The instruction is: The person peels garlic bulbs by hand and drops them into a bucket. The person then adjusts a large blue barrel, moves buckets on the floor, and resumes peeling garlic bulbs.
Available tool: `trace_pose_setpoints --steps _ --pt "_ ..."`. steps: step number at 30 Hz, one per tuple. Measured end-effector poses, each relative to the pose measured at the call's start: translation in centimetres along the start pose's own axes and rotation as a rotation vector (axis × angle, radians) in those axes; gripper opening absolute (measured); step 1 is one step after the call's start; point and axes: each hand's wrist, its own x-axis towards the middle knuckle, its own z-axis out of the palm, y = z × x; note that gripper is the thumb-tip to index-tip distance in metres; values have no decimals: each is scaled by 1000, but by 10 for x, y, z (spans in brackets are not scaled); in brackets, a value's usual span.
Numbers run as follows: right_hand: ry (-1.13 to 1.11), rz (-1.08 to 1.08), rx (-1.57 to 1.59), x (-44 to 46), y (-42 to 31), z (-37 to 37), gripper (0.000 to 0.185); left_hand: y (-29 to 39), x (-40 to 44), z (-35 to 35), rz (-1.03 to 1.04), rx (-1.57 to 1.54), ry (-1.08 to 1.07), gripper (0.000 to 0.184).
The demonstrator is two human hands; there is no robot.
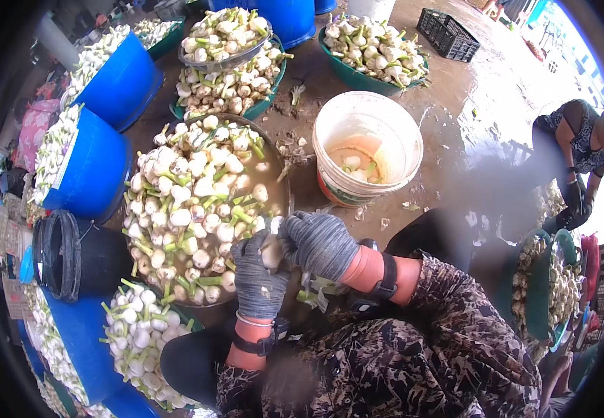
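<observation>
In front of my body, my left hand (258,279), in a grey knit glove, is closed around a garlic bulb (271,252). Right against that bulb is my right hand (321,245), gloved the same way, its fingers curled in a fist. Whatever lies inside the right fist is hidden. Just beyond my hands stands a wide round basin (289,198) of brownish water, heaped with garlic bulbs (190,202) on short green stems. A white bucket (326,157) with a few pale bulbs at its bottom stands ahead of my right hand.
Blue tubs (96,164) piled with garlic line the left, beside a black bucket (96,258). Green basins (371,82) of bulbs stand farther back, near a black crate (448,35). At right, a gloved person (580,153) bends by more basins. Scraps litter the wet floor (448,125).
</observation>
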Motion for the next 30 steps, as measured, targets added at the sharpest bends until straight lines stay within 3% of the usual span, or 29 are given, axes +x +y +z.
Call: trace_pose_setpoints --steps 2,4,5,6,7,8,9,11,12,16,18,21,26,28,30 --pt "10 5 63 -2 3 -3 13 -2 1 2 17 -69 -14 63" --pt "-39 176 278 4 7 -3 13 -9 -1 0 44 -142 -33 63" --pt "-39 185 451 4 19 1 17 -9 -2 -1 -20 -281 -61 62" --pt "-125 360 718 4 31 4 18 -11 -3 -3 -91 -415 -84 62" --pt "-98 424 604 8 37 1 19 -24 -6 -1 -113 -512 -108 66" --pt "-83 399 463 8 49 2 18 -27 -8 -1 -255 -814 -130 67" --pt "-10 243 153 6 66 9 16 -27 -7 -3 -199 -770 -85 66" --pt "-38 273 -47 12 84 5 13 -21 -2 -6 -131 -729 -37 65" --pt "-96 244 -105 15 88 2 12 -14 0 -11 -223 -869 -57 64" --pt "82 176 243 13 36 -29 16 -17 -1 -7 -357 -1237 -98 66" --pt "163 -230 143 14 13 -36 24 -20 -2 -5 -389 -1191 -145 67" --pt "73 -380 -40 9 7 -24 26 -22 -5 2 -377 -1101 -174 71" --pt "-2 -344 -48 -1 11 -7 20 -19 -6 4 -311 -907 -174 72" --pt "-158 -160 -38 -1 8 -12 18 -20 -6 5 -242 -892 -163 66" --pt "-164 -38 141 -3 12 -2 13 -23 -9 5 -132 -589 -217 56"
